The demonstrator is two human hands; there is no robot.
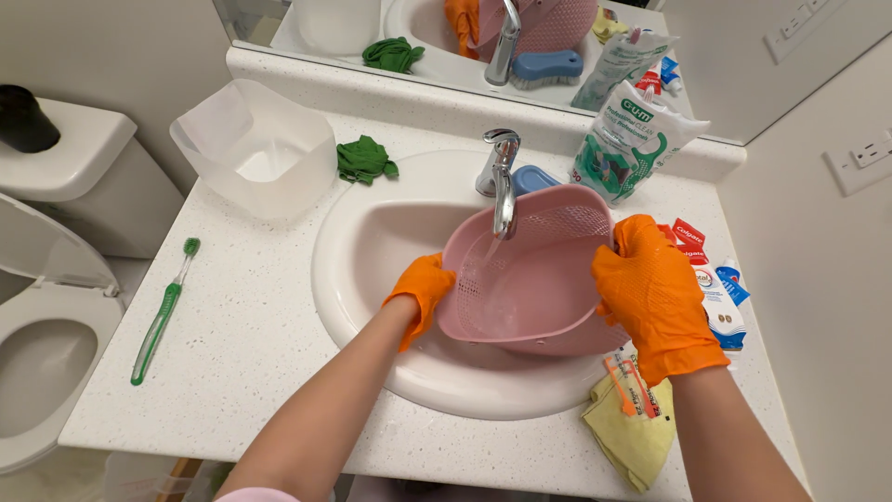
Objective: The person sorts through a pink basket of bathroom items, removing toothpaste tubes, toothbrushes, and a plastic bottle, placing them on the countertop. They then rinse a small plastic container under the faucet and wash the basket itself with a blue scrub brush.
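Head view shows a pink perforated plastic basket [534,279] held tilted inside the white sink basin [372,251], directly under the chrome faucet [502,181], with water running onto its inner wall. Left hand [423,293], in an orange glove, is closed on the basket's left rim. Right hand [655,297], also gloved in orange, grips the right rim. On the white countertop [242,307] lie a green toothbrush [164,311] to the left, a translucent plastic container [255,149], a crumpled green cloth [364,160], and a yellow cloth [632,432] beside the right wrist.
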